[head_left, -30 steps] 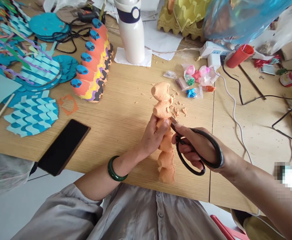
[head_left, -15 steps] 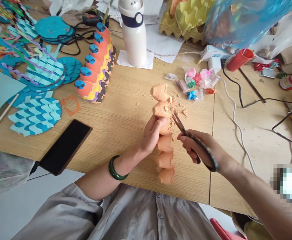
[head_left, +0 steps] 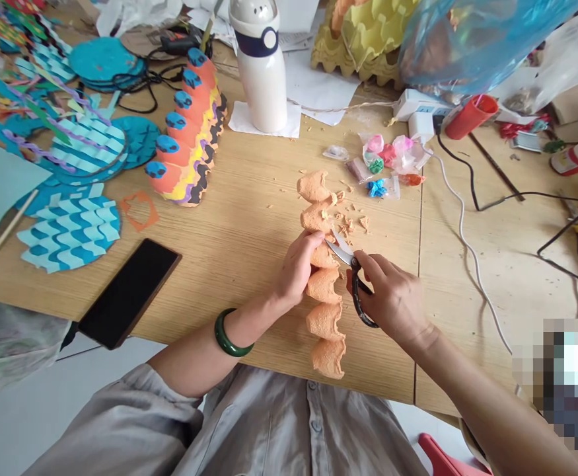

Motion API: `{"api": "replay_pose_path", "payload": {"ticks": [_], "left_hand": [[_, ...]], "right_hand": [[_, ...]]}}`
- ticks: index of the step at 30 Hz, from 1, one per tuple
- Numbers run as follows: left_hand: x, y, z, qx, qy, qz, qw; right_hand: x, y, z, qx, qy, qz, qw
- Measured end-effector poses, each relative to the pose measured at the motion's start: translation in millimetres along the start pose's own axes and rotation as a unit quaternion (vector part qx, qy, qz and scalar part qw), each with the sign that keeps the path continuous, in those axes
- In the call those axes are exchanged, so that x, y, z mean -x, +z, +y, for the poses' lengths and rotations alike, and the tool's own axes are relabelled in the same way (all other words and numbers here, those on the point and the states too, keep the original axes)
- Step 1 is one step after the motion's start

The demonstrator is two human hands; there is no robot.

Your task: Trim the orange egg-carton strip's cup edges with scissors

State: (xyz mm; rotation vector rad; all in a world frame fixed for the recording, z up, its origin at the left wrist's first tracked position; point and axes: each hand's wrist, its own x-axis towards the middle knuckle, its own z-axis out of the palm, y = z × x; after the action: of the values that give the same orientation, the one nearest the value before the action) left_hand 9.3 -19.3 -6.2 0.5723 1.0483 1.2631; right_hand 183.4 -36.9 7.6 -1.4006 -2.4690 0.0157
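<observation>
My left hand grips an orange strip of egg-carton cups near its middle, fingers wrapped round it. The strip runs from the table edge up toward the table's centre. My right hand is closed round the black handles of a pair of scissors. The blades reach into the strip just right of my left fingers. Orange scraps lie on the wooden table beside the strip's far end.
A black phone lies near the front edge at left. A painted orange carton row, blue paper scales, a white bottle, small bags of coloured bits, cables and a red cup crowd the far side.
The scissors turned from flat to blades-in against the strip, and my right hand moved left and closer. The strip rotated, so its cup openings now face right.
</observation>
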Motion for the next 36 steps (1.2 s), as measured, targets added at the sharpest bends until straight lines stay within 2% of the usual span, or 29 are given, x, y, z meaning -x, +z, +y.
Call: {"api": "replay_pose_path", "payload": {"ticks": [10, 13, 15, 17, 19, 22, 25, 29, 33, 36], "left_hand": [[0, -1.3, -1, -0.005, -0.035, 0.001, 0.999], [0, -1.6, 0, -0.014, -0.030, -0.004, 0.999], [0, -1.6, 1, -0.027, -0.024, -0.008, 0.999], [1, -1.8, 3, -0.033, -0.015, -0.012, 0.999], [1, -2.0, 3, -0.031, 0.001, -0.015, 0.999], [2, -2.6, 2, -0.030, 0.011, -0.024, 0.999], [2, -3.1, 0, -0.037, 0.025, -0.029, 0.999], [1, -3.7, 0, -0.041, 0.047, -0.028, 0.998], [0, -4.8, 2, -0.019, 0.025, -0.027, 0.999], [-3, -6.4, 5, 0.025, -0.033, -0.028, 0.999]], "right_hand": [[5, 3, 5, 0.014, -0.017, -0.001, 1.000], [6, 4, 5, -0.058, 0.033, -0.007, 0.998], [5, 3, 5, -0.155, 0.103, -0.029, 0.982], [5, -1, 6, -0.270, 0.185, -0.069, 0.943], [3, -6, 7, -0.372, 0.249, -0.108, 0.887], [-1, -15, 6, -0.475, 0.294, -0.133, 0.819], [-5, -21, 3, -0.546, 0.322, -0.144, 0.760], [-9, -19, -1, -0.649, 0.339, -0.172, 0.659], [-16, -5, 0, -0.719, 0.319, -0.157, 0.598], [-22, 5, 5, -0.774, 0.316, -0.153, 0.527]]}}
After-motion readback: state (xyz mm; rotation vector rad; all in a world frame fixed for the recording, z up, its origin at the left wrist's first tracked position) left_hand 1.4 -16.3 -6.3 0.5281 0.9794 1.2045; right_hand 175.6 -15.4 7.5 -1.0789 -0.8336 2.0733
